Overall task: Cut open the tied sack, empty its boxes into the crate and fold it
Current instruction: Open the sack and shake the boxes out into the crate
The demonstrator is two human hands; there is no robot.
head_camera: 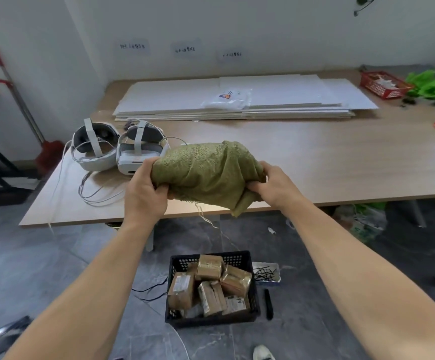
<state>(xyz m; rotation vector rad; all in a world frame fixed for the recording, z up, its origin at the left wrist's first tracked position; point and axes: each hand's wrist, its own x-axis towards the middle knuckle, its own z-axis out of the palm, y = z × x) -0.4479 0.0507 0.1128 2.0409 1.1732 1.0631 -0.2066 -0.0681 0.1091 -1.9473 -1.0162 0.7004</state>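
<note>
both hands (146,188) (273,183) grip bundled sack (208,172); boxes (211,284) in crate (254,300).

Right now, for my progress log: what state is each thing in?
sack: bunched into a bundle, held over the table edge.
left hand: grips the sack's left end.
right hand: grips the sack's right end.
crate: upright on the floor, filled.
boxes: taped shut, piled in the crate.
black tool: lying on the floor beside the crate.
</note>
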